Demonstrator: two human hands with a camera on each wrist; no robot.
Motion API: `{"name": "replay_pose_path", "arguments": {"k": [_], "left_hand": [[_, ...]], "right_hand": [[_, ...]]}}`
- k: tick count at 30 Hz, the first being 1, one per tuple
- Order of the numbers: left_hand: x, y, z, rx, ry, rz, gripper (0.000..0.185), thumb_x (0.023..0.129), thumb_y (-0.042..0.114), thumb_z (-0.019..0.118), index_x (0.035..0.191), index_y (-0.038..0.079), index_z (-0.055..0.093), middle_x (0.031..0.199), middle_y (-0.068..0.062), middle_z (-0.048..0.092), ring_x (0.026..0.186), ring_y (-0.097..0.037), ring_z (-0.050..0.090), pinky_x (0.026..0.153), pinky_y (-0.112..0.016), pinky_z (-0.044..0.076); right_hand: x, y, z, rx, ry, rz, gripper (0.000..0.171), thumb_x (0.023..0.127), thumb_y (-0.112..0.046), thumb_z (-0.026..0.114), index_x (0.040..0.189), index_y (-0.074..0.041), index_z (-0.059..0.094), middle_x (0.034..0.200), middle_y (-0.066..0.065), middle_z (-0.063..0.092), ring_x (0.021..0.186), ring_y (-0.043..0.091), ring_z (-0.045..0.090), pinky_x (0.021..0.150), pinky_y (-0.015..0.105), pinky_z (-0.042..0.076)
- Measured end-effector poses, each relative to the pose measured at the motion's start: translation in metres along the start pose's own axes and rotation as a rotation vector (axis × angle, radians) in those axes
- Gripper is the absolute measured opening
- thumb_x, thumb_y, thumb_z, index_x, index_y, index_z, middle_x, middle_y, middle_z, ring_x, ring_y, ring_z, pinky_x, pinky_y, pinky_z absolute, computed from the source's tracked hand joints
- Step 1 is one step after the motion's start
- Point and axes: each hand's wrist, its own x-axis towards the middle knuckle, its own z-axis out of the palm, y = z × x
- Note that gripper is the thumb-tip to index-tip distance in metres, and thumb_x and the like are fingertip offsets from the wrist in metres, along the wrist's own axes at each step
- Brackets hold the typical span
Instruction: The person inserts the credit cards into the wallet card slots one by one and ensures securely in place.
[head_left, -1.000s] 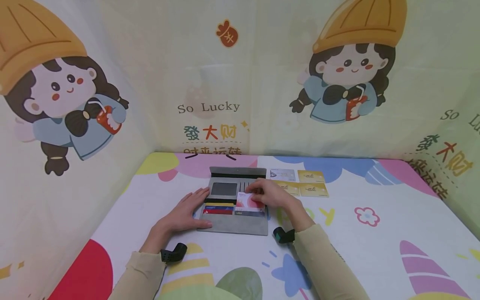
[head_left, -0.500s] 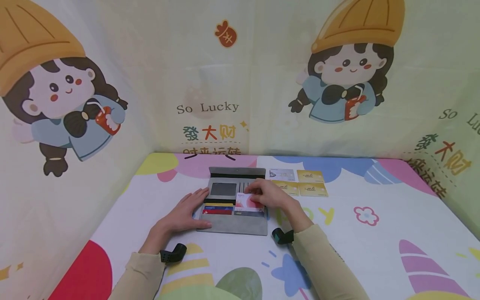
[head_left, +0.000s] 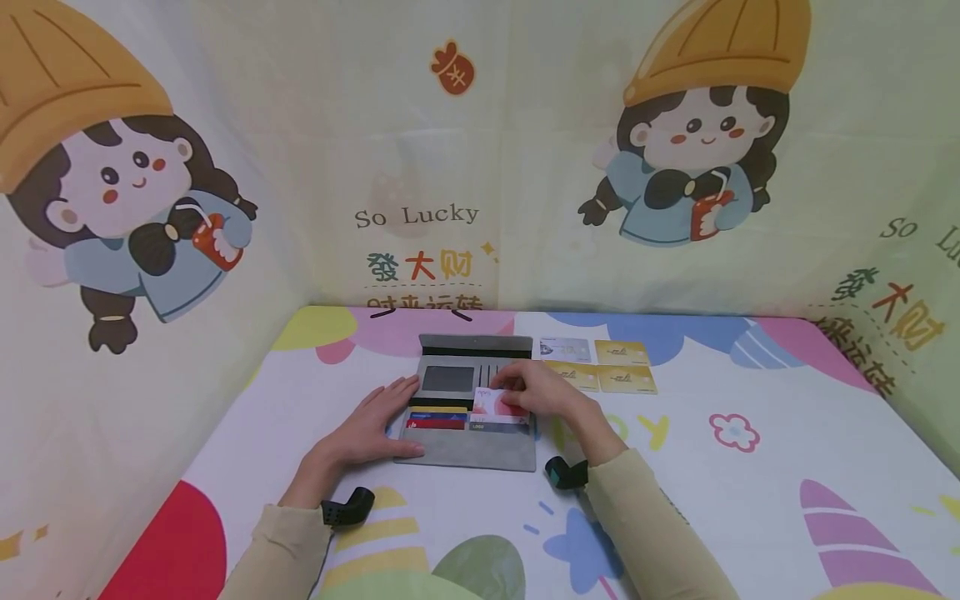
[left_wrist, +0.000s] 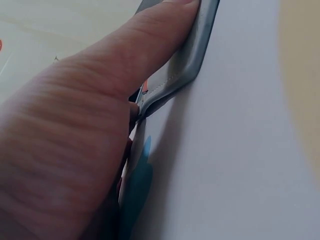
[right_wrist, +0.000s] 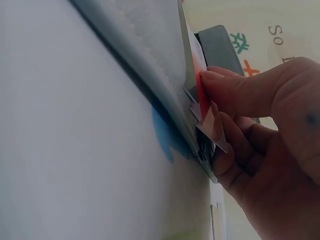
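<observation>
A grey wallet point(head_left: 465, 450) lies unfolded on the table in the head view. My right hand point(head_left: 542, 388) pinches a pink and white card point(head_left: 489, 403) between thumb and fingers. That card's lower part sits in a slot on the wallet's right side. In the right wrist view, the thumb point(right_wrist: 235, 90) presses on the card's red face point(right_wrist: 202, 97). My left hand point(head_left: 371, 423) rests along the wallet's left edge, fingers straight, its thumb on the lower flap. Several cards point(head_left: 437, 417), yellow, blue and red, show in the left slots.
Right of the wallet lie a silver card point(head_left: 565, 349) and several gold cards point(head_left: 627, 380), partly behind my right hand. A patterned cloth point(head_left: 675, 500) covers the table. A printed backdrop point(head_left: 540, 167) stands behind and at the sides.
The pink and white card has slid slightly down into its slot, my right hand lowering a little with it. My left hand and the wallet hold their place.
</observation>
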Motion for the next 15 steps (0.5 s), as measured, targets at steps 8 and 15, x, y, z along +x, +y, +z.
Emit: {"name": "replay_pose_path", "arguments": {"k": [8, 15], "left_hand": [[0.0006, -0.0012, 0.0010, 0.004, 0.003, -0.006, 0.108, 0.077, 0.057, 0.079, 0.159, 0.006, 0.030, 0.165, -0.011, 0.026, 0.152, -0.033, 0.014, 0.121, -0.055, 0.007], [0.0004, -0.0009, 0.0008, 0.002, 0.002, -0.008, 0.108, 0.077, 0.057, 0.079, 0.159, 0.007, 0.030, 0.165, -0.010, 0.025, 0.152, -0.033, 0.013, 0.122, -0.055, 0.007]], "right_hand": [[-0.0013, 0.0011, -0.0010, -0.014, -0.005, -0.044, 0.023, 0.094, -0.008, 0.071, 0.116, -0.014, 0.075, 0.104, -0.004, 0.067, 0.089, 0.018, 0.057, 0.077, 0.031, 0.050], [-0.0032, -0.0014, -0.0015, -0.006, 0.008, -0.003, 0.025, 0.095, -0.007, 0.070, 0.118, -0.015, 0.075, 0.107, -0.003, 0.068, 0.092, 0.018, 0.059, 0.081, 0.031, 0.053]]}}
